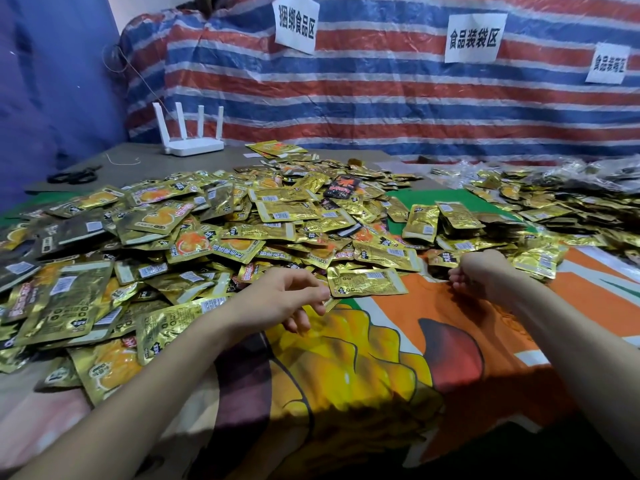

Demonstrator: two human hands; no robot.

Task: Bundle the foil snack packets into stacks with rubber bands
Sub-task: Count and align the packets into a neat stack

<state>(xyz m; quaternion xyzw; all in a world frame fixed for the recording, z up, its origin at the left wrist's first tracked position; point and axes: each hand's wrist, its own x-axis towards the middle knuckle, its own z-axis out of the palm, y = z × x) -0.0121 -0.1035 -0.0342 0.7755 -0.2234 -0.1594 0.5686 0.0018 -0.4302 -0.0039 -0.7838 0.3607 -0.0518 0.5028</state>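
A large heap of gold foil snack packets (pixel 194 237) covers the left and middle of the table. One packet (pixel 367 282) lies flat at the heap's near edge. My left hand (pixel 287 299) reaches in from the lower left, its loosely bent fingertips at that packet's left edge. My right hand (pixel 474 271) hovers to the right of the packet with its fingers curled inward. I see nothing in it, and its palm is hidden. Small stacks of packets (pixel 446 220) stand behind the right hand. I see no rubber band.
A printed orange and yellow cloth (pixel 381 358) covers the near table. More packets and clear bags (pixel 571 188) lie at the right. A white router (pixel 192 145) and black scissors (pixel 74 174) sit at the back left. A striped tarp (pixel 381 98) with paper signs hangs behind.
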